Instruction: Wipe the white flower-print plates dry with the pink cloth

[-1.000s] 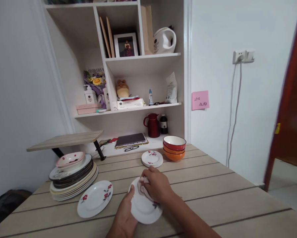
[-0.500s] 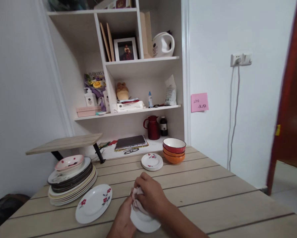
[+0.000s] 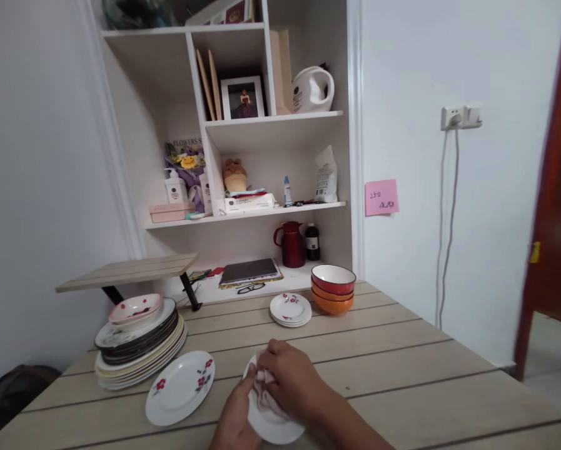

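Observation:
A small white plate (image 3: 276,430) is gripped at its left rim by my left hand (image 3: 237,409), thumb on top and the other fingers hidden beneath. My right hand (image 3: 293,378) is closed around a pale pink cloth (image 3: 263,394) and presses it on the plate's face. On the table to the left lies a flowered white plate (image 3: 181,389). Beyond my hands stands a short stack of small flowered plates (image 3: 290,309), with a stack of red and orange bowls (image 3: 333,289) beside it.
At the left, a tall stack of plates (image 3: 142,350) carries a pink-rimmed dish (image 3: 136,310), near a small raised wooden stand (image 3: 130,274). Behind the slatted table (image 3: 402,375) are a laptop (image 3: 249,270), glasses (image 3: 251,288), a red jug (image 3: 292,245) and a dark bottle (image 3: 313,242).
My right hand and the cloth have shifted slightly down over the plate, baring more of its far rim. The camera view has moved a little, so the whole scene sits slightly lower and rightward.

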Demonstrator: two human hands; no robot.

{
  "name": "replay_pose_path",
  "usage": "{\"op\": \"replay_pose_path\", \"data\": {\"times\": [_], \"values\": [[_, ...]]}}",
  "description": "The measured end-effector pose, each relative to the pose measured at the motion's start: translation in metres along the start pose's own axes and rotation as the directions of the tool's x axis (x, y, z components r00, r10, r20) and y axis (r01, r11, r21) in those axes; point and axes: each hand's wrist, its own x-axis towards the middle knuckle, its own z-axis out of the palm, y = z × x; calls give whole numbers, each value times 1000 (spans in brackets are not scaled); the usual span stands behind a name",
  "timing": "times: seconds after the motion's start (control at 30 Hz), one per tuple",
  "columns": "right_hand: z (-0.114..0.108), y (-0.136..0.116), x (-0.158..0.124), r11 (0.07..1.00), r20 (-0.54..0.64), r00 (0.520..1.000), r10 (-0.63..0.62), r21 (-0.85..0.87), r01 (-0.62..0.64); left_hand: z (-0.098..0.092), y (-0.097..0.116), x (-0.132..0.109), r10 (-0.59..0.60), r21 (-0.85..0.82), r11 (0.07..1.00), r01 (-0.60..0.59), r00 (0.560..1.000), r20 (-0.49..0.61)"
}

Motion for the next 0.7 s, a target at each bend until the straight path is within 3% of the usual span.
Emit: {"op": "replay_pose_path", "data": {"times": [0.1,0.17,0.4,0.53,0.7], "values": [[3,-4,-2,995,-15,995,-97,35,97,1,-3,6,25,-22,999,-25,1000,-10],[6,-3,0,994,-48,994,-93,59,96,3,-4,7,36,-31,999,-36,999,-12],[4,5,13,991,-162,979,125,75,-114,10,-5,-7,-50,18,999,50,999,-5],[-2,5,12,984,-110,977,180,3,-181,11,-5,-10,-70,3,998,70,997,-24],[3,-3,4,991,-29,994,109,-69,-111,10,-2,-8,-46,-38,998,45,998,-37]]}}
